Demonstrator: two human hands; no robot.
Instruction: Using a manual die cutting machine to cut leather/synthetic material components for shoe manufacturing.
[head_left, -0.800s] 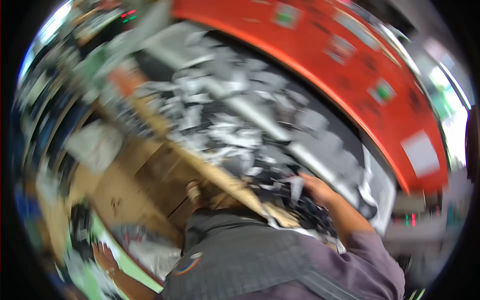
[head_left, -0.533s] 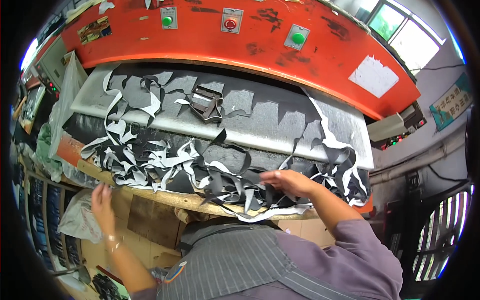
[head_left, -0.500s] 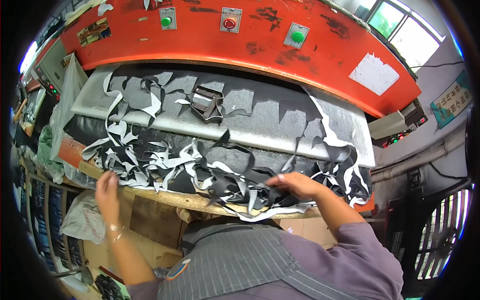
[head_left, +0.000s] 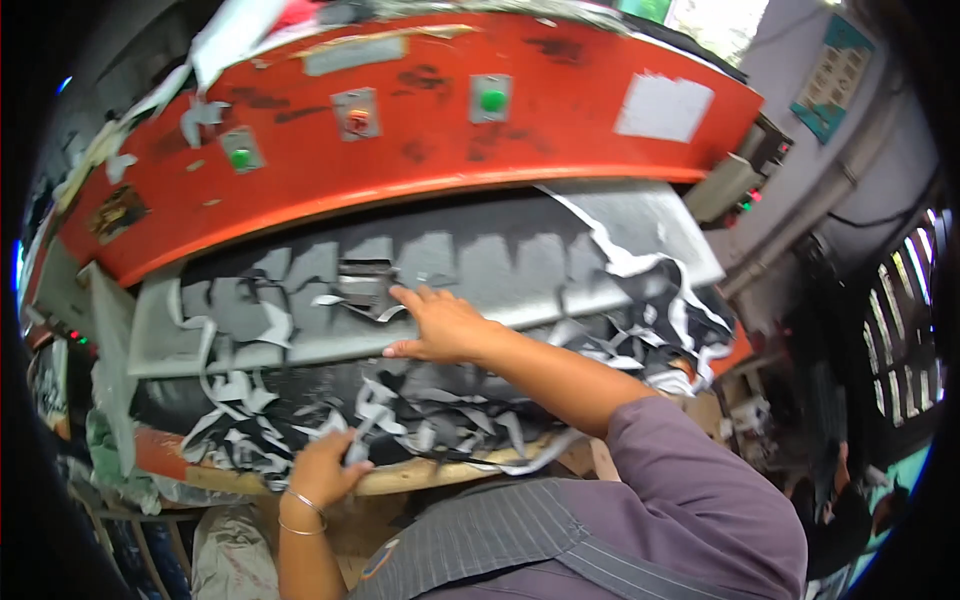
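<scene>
A metal cutting die [head_left: 366, 287], a small open-topped frame, sits on the dark sheet [head_left: 500, 215] spread over the pale cutting board [head_left: 165, 335]. My right hand [head_left: 445, 322] reaches over the board with its fingers apart. Its fingertips are at the die's right side; whether they touch it is hard to tell. My left hand [head_left: 325, 470], wearing a bracelet, is at the bench's front edge with thumb and fingers apart. A black-and-white scrap strip [head_left: 372, 405] comes down between them, not visibly pinched. Several more curled strips [head_left: 240, 395] lie heaped along the front.
A red machine beam [head_left: 300, 200] with green buttons [head_left: 492, 98] and a red button [head_left: 357, 122] spans behind the board. A wooden edge [head_left: 430, 478] runs along the front. A pale sack [head_left: 235, 555] stands at the lower left. Someone else [head_left: 845, 510] is at the far right.
My right hand has gone from the scrap heap up and left to the die. My left hand has moved right along the front edge to the strips. The view has shifted and turned.
</scene>
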